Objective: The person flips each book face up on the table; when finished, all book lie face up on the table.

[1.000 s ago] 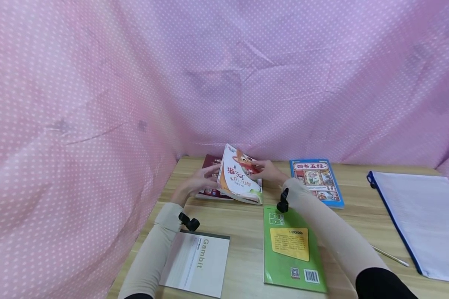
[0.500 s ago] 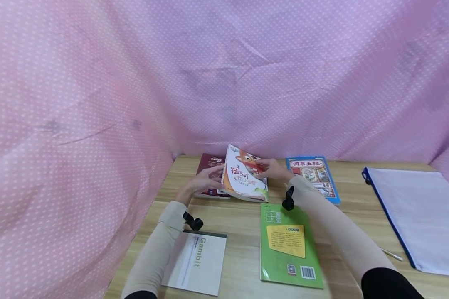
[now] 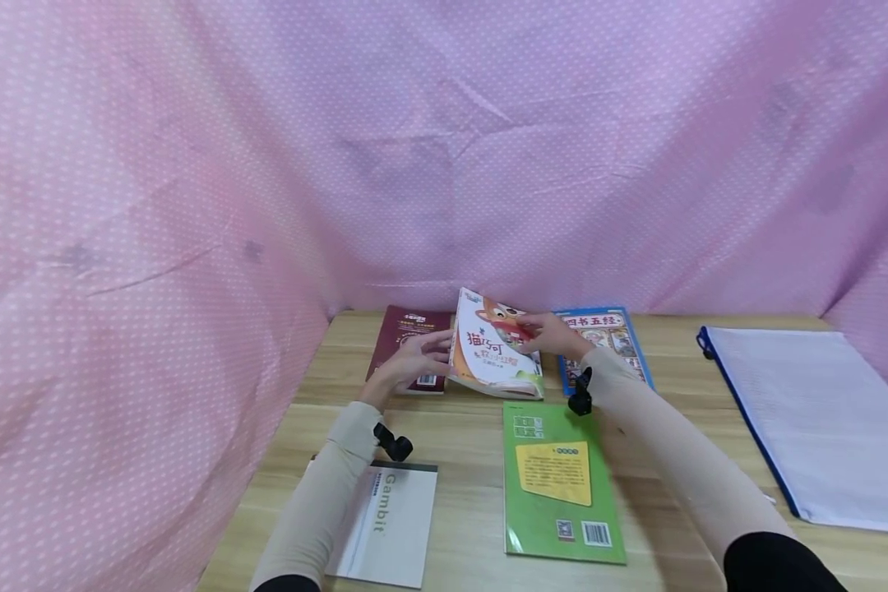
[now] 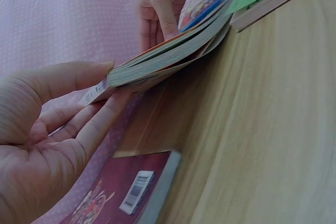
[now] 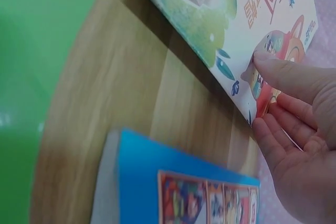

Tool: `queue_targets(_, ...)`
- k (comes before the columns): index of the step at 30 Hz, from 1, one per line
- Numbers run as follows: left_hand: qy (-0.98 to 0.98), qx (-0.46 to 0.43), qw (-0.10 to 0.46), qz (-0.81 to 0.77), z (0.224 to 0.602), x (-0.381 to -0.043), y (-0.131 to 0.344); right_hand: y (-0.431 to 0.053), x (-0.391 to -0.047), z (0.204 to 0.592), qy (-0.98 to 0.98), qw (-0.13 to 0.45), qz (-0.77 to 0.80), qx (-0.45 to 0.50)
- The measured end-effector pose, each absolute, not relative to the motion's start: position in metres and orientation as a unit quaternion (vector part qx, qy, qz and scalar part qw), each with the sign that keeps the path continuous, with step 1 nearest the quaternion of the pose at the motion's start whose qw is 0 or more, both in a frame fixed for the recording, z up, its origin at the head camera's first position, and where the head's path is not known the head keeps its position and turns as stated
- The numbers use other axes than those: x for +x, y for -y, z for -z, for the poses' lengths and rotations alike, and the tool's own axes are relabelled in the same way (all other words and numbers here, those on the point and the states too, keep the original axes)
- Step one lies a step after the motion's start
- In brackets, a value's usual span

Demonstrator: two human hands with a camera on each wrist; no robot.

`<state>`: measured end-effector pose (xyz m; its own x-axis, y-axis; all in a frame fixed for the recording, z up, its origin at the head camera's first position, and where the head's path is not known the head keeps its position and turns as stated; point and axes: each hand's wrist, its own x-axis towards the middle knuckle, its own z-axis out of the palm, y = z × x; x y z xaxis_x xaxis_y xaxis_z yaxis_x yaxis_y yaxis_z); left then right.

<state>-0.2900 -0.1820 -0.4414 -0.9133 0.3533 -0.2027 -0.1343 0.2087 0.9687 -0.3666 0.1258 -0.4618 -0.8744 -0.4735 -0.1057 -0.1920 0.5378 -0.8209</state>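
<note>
A white paperback book [image 3: 481,362] with a cartoon fox on its cover is held between both hands, tilted over the table. My left hand [image 3: 409,362] grips its spine side, thumb above and fingers beneath, as the left wrist view shows. On the opposite edge my right hand [image 3: 553,335] pinches it, the thumb [image 5: 283,74] pressing the cover and the other fingers under it. Left of the paperback lies a maroon book [image 3: 400,329], partly behind the left hand. To the right, a blue-bordered book [image 3: 622,341] lies partly under the right forearm in the head view.
A green book [image 3: 555,526] lies nearer, at the middle of the wooden table [image 3: 466,485]. A Gambit notebook [image 3: 400,526] is at front left, partly behind the left sleeve. At right lies a white pouch [image 3: 814,419] with a blue zip edge. Pink dotted cloth [image 3: 488,164] hangs behind.
Both hands have carried the white paperback to the right, off the maroon book, which shows more of its cover now. The head view has also shifted slightly.
</note>
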Motion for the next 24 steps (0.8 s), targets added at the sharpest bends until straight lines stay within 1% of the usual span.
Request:
queue_targets(6, -0.752, 0.074, 0.189, -0.627, 0.446, -0.289, 0.171, -0.137, -0.366, 0.460, -0.860, 0.172, 0.442, -0.189)
queue_targets(24, -0.765, 0.064, 0.198, -0.609, 0.462, -0.289, 0.156, -0.152, -0.360, 0.458, -0.889, 0.161, 0.393, -0.172)
